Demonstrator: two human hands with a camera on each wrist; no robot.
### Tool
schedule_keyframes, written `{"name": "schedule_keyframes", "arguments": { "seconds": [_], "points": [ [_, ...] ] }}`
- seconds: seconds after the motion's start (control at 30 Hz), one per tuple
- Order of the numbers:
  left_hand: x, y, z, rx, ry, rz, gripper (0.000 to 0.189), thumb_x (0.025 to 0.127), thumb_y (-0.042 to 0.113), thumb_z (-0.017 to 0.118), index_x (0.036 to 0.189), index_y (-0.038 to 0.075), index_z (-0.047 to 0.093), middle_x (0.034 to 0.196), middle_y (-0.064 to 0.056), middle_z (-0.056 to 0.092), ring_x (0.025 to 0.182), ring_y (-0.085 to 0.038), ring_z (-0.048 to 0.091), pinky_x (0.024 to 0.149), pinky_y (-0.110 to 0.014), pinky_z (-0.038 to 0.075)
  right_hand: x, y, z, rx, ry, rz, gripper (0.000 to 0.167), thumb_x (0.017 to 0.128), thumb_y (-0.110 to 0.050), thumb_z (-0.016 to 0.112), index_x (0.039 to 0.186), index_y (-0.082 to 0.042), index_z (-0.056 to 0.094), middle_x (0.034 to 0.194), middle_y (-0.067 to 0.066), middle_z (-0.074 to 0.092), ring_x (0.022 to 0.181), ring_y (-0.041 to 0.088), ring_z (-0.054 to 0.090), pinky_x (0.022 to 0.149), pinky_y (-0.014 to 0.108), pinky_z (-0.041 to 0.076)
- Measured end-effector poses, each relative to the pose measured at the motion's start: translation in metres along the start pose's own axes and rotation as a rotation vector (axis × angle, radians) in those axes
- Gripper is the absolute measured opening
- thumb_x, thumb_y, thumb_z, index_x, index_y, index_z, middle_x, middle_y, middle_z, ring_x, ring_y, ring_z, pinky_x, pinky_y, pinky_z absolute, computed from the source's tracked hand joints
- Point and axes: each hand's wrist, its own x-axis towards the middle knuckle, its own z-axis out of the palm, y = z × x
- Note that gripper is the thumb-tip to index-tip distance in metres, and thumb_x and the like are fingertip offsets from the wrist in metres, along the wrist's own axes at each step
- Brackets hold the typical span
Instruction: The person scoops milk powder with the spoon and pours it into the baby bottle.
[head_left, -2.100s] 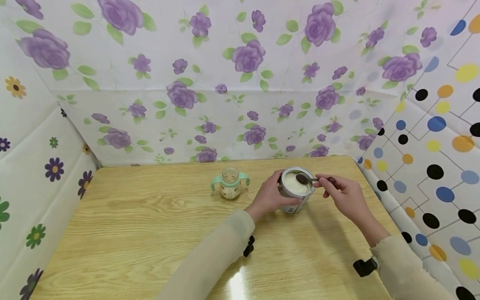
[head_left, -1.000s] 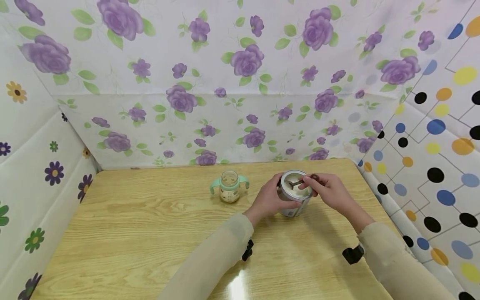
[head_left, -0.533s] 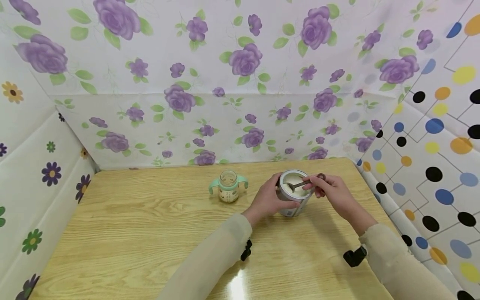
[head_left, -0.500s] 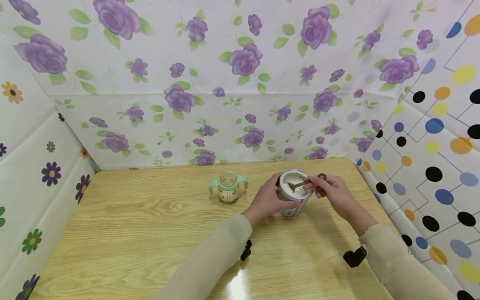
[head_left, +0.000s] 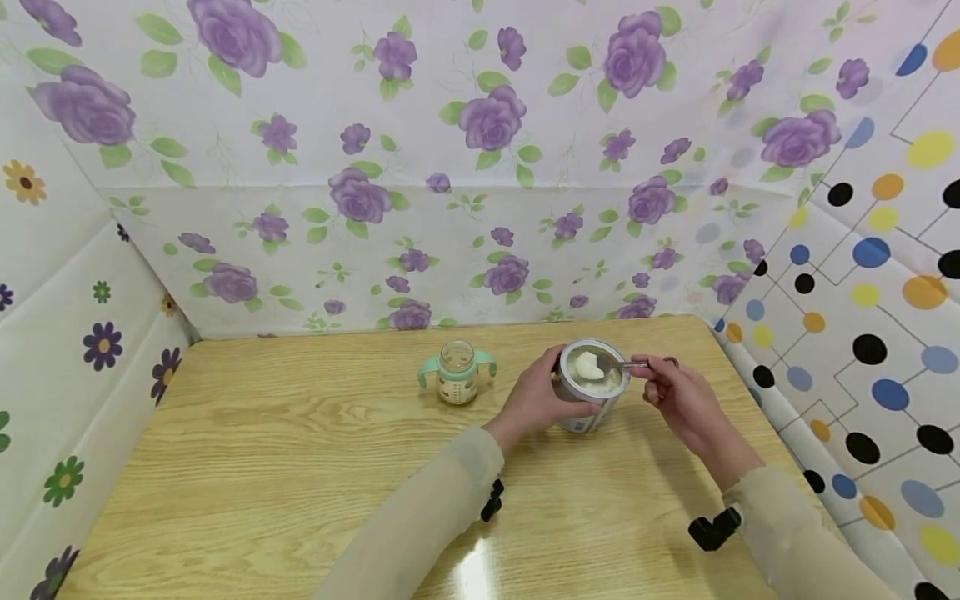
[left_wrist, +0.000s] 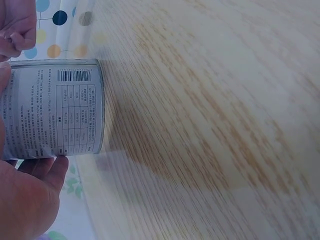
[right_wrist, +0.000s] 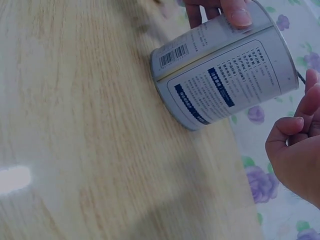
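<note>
"While the left hand (head_left: 538,397) grasps the can (right_wrist: 225,70), what is the right hand (head_left: 688,408) doing?"

"It pinches a spoon (head_left: 626,365) by the handle, coming in from the right. The spoon's bowl carries a white heap (head_left: 589,365) and lies over the can's mouth."

"Does the spoon touch the powder (head_left: 600,386) inside?"

"I can't tell. Pale powder shows below the rim, but the view from above hides any gap."

"And how does the left hand sit on the can?"

"From the left, with its thumb across the near side and its fingers round the far left side."

"Where is the can, exactly?"

"At the far right part of the table (head_left: 300,475), mouth turned up. I can't tell whether its whole base touches the wood. Its wall is printed, with a barcode (right_wrist: 173,55) low down."

"What's that mint-green thing?"

"A two-handled bottle (head_left: 457,385), upright on the table to the left of the can, near the left hand but apart from it."

"And the surroundings?"

"Purple-rose cloth (head_left: 450,250) along the far side, dotted cloth (head_left: 832,350) on the right, daisy cloth (head_left: 60,358) on the left. Pale sleeves (head_left: 423,508) cover both forearms."
</note>
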Motion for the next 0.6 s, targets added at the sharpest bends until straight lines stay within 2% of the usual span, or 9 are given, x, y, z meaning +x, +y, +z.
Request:
{"name": "schedule_keyframes", "arguments": {
  "seconds": [0.23,0.6],
  "points": [
    [-0.0011,0.0012,-0.001,0.002,0.0,0.01,0.101,0.081,0.04,0.097,0.164,0.025,0.04,0.152,0.005,0.057,0.137,-0.016,0.056,0.112,-0.043,0.049,-0.0021,0.0088,-0.0035,0.152,-0.042,0.011,0.038,0.118,-0.022,0.043,0.123,-0.008,0.077,0.102,-0.001,0.081,0.073,0.009,0.063,0.071,0.024,0.051],
    [-0.0033,0.0033,-0.0018,0.004,-0.002,0.013,0.1,0.081,0.04,0.096,0.163,0.025,0.041,0.152,0.005,0.056,0.137,-0.015,0.055,0.112,-0.042,0.049,-0.001,0.0114,-0.0031,0.225,-0.044,-0.003,0.04,0.119,-0.021,0.039,0.121,-0.007,0.077,0.102,0.0,0.081,0.075,0.011,0.065,0.075,0.025,0.052]
  ]
}}
